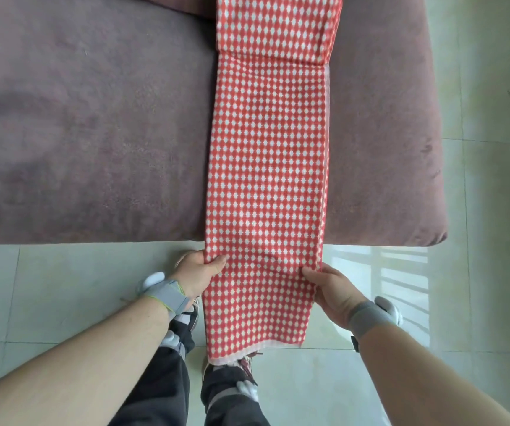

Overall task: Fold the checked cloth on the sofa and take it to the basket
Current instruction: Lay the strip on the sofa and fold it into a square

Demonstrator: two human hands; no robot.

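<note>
The red-and-white checked cloth [267, 167] lies as a long narrow strip across the mauve sofa seat [87, 142]. It runs from the backrest at the top, over the front edge, and hangs toward the floor. My left hand [200, 272] pinches the strip's left edge just below the sofa's front edge. Opposite it, my right hand [332, 290] grips the right edge at about the same height. The strip's loose end hangs below both hands, over my shoes. No basket is in view.
Pale glossy floor tiles [478, 272] surround the sofa on the right and in front. My legs and shoes [241, 368] stand close to the sofa's front edge. Grey bands sit on both wrists.
</note>
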